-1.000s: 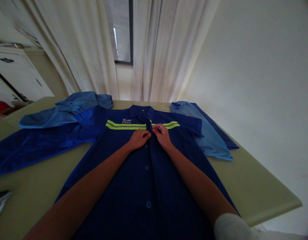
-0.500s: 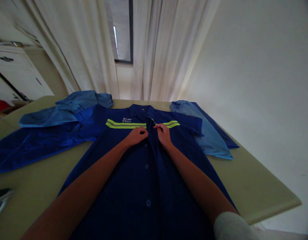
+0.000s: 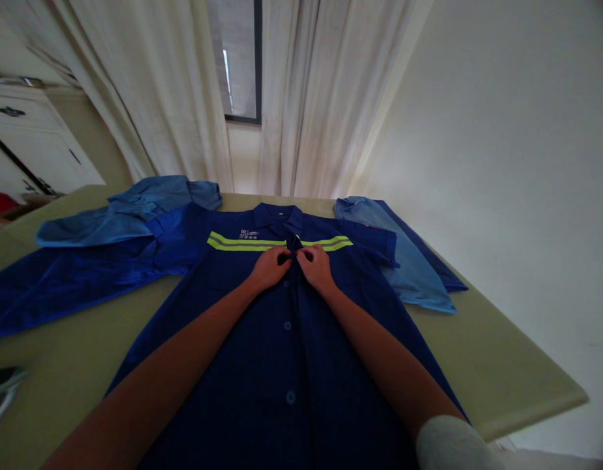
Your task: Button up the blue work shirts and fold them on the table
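A dark blue short-sleeved work shirt point(image 3: 247, 365) lies front up with its collar at the far side. A yellow-green reflective band point(image 3: 233, 244) crosses the chest below a white printed logo. My left hand point(image 3: 271, 267) pinches the shirt's front edge at the band. Opposite it, almost touching, my right hand point(image 3: 317, 266) pinches the buttonhole edge of the placket. Whatever sits between the fingertips, perhaps a button, is too small to make out. Nearer me, several buttons, one a large button point(image 3: 290, 397), show along the front.
Light blue garments point(image 3: 154, 202) and a bright blue garment point(image 3: 96, 281) lie at left. Another light blue garment point(image 3: 404, 274) rests at right on the yellowish table point(image 3: 517, 372). A dark flat object point(image 3: 2, 385) is at the left edge. Curtains and a wall stand behind.
My right hand has moved slightly left, bringing the placket edge over to my left hand. The fingertips of both hands are now closer together at the chest band.
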`<state>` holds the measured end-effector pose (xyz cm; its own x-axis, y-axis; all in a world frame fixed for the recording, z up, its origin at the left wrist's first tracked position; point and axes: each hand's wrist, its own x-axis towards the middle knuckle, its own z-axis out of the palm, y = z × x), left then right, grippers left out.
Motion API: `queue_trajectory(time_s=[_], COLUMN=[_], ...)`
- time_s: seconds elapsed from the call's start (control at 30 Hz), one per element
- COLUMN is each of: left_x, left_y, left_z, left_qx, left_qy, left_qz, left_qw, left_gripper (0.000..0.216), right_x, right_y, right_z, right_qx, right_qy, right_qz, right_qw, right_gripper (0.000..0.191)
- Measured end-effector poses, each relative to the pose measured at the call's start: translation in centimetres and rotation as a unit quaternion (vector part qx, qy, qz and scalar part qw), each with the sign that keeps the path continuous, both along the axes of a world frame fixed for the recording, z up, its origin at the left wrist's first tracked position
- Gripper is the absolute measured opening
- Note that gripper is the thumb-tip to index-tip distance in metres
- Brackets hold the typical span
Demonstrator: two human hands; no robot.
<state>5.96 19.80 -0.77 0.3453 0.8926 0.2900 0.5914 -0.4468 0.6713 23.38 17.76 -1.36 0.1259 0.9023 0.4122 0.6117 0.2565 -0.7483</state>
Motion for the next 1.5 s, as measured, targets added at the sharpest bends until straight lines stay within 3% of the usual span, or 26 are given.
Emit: queue_trajectory(time_s=[0.17, 0.3, 0.4, 0.67, 0.8, 0.9, 1.0, 1.2, 1.5], left_x=[-0.2, -1.0, -1.8, -1.9, -1.0, -0.6, -0.5, -0.6, -0.4], left_y=[0.4, 0.7, 0.8, 1.0, 0.6, 0.2, -0.1, -0.3, -1.0], left_z=[0.1, 0.0, -0.3, -0.4, -0.3, -0.4, -0.3, 0.2, 1.2], left_qx=[-0.013, 0.042, 0.099, 0.078, 0.049, 0.047, 0.049, 0.051, 0.06], left_qy=[-0.028, 0.05, 0.132, 0.138, 0.132, 0.127, 0.114, 0.123, 0.174], left_qz=[-0.055, 0.026, 0.035, 0.028, 0.063, 0.08, 0.077, 0.074, 0.071], left_qw=[0.998, 0.998, 0.986, 0.987, 0.988, 0.988, 0.989, 0.988, 0.98], left_gripper=[0.027, 0.027, 0.027, 0.016, 0.012, 0.013, 0.012, 0.013, 0.014], right_x=[-0.1, 0.1, 0.3, 0.9, 0.6, -0.2, -0.9, -1.4, -2.7], right_y=[-0.2, 0.2, 0.6, 1.1, 1.6, 1.7, 1.3, 0.4, -0.3], right_z=[-0.2, -0.3, -0.5, -0.5, -0.3, -0.5, -0.6, 0.7, 0.8], right_qx=[0.005, -0.008, -0.01, -0.037, -0.067, -0.04, -0.011, -0.065, -0.039], right_qy=[-0.026, -0.026, -0.01, -0.003, -0.008, -0.017, -0.048, -0.166, -0.181], right_qz=[-0.007, -0.005, 0.007, 0.037, 0.03, 0.008, 0.01, 0.036, -0.007], right_qw=[1.0, 1.0, 1.0, 0.999, 0.997, 0.999, 0.999, 0.983, 0.983], right_gripper=[0.027, 0.011, 0.015, 0.023, 0.025, 0.023, 0.019, 0.006, 0.008])
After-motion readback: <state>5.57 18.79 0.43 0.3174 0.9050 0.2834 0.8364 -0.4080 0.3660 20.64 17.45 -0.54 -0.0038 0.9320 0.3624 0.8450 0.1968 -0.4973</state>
